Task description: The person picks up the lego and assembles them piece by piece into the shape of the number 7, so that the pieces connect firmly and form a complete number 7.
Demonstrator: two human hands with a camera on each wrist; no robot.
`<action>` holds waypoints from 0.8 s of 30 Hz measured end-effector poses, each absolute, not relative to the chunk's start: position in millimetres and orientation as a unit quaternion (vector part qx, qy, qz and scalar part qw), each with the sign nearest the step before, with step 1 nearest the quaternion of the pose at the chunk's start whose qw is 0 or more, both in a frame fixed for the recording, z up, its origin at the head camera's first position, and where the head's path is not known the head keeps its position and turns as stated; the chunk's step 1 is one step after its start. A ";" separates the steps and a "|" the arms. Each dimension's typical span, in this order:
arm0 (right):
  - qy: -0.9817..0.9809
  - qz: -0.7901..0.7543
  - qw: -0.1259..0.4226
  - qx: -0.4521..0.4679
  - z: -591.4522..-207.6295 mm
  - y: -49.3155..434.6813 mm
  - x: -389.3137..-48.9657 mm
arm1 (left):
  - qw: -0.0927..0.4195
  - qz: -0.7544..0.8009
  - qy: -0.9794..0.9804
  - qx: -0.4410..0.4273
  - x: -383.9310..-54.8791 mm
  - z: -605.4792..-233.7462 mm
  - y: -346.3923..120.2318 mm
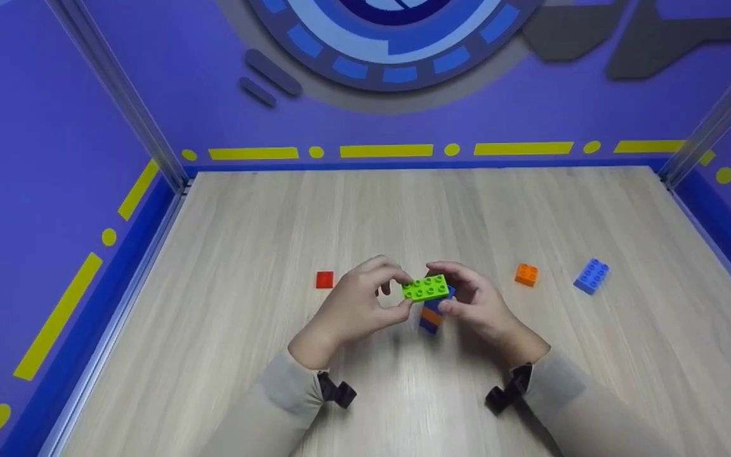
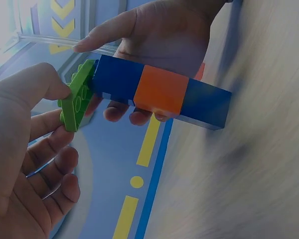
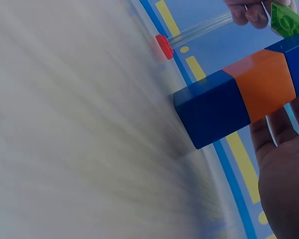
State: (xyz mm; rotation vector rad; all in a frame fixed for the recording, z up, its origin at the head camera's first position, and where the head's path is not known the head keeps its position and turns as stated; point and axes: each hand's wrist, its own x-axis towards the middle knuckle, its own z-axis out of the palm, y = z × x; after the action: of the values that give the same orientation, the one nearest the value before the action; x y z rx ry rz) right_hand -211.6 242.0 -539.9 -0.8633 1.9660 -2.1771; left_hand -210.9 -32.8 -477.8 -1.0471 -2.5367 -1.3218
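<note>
My left hand (image 1: 359, 298) pinches a bright green building brick (image 1: 426, 288) between thumb and fingers, its studs facing up. The green brick is right at the top end of an upright stack of bricks (image 2: 159, 92), blue, orange and blue. In the left wrist view it sits slightly tilted against the top blue brick. My right hand (image 1: 483, 308) is curved round the upper part of this stack, thumb on the near side and fingers on the far side. The right wrist view shows the stack's lowest blue brick (image 3: 212, 109) close over the table.
On the wooden table (image 1: 245, 368), a red brick (image 1: 324, 280) lies left of the hands. To the right are an orange brick (image 1: 526, 275) and a blue brick (image 1: 592, 276). Blue panels with yellow marks (image 1: 384, 151) wall in the back and sides.
</note>
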 end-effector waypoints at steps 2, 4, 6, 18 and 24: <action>0.650 -0.707 0.030 -0.277 -538.6 240.8 -210.5 | 0.049 -0.433 -0.830 -0.347 -211.0 -477.8 -32.4; 0.659 -0.704 0.017 -0.265 -537.5 239.9 -209.4 | 0.052 -0.431 -0.830 -0.351 -210.9 -477.6 -32.0; 0.666 -0.702 0.008 -0.253 -537.1 239.4 -209.1 | 0.057 -0.430 -0.829 -0.353 -211.0 -477.6 -31.8; 0.642 -0.711 0.026 -0.285 -541.1 243.7 -211.9 | 0.060 -0.421 -0.834 -0.352 -211.7 -477.6 -32.7; 0.624 -0.718 0.033 -0.306 -542.4 244.6 -213.6 | 0.056 -0.421 -0.834 -0.353 -211.8 -477.4 -33.0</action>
State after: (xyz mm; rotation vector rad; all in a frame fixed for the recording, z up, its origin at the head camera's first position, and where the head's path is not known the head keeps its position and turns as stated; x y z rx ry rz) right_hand -213.6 244.6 -542.4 -0.9421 1.9216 -2.2093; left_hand -211.8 -33.0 -477.4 -1.0710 -2.5303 -1.2779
